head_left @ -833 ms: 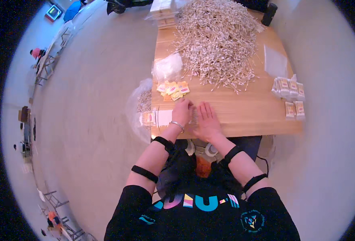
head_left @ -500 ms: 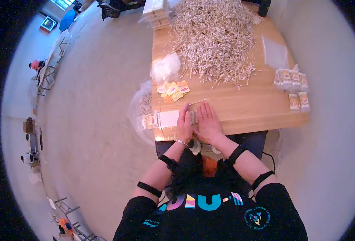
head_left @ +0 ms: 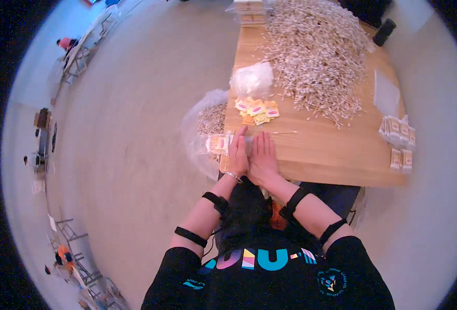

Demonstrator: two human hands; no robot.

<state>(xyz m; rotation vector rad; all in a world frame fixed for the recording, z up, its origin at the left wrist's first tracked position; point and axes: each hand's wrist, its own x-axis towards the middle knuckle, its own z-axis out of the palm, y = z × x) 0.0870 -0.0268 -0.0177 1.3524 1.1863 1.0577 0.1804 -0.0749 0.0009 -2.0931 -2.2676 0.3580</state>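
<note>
My left hand (head_left: 238,153) is at the table's near left edge, fingers straight and together, set edgewise against a clear plastic bag. At that bag's far end, a row of cotton swabs with a yellow-and-red label card (head_left: 219,143) pokes out past the table edge. Flat beside it lies my right hand (head_left: 263,159), fingers stretched out and palm down. A narrow band of cotton swabs (head_left: 249,146) shows between the two hands; the palms hide the rest. One loose cotton swab (head_left: 284,132) rests just beyond my right fingertips.
A large heap of cotton swabs (head_left: 319,57) covers the table's far part. Label cards (head_left: 258,109) and crumpled clear bags (head_left: 253,80) lie at left. Filled packets (head_left: 398,132) and a plastic sheet (head_left: 386,93) are at right. A bag of swabs (head_left: 211,119) stands beyond the left edge.
Both hands have slid left along the table toward the labelled end. The white stretch between my left hand and the label is now mostly covered. The whole view has shifted.
</note>
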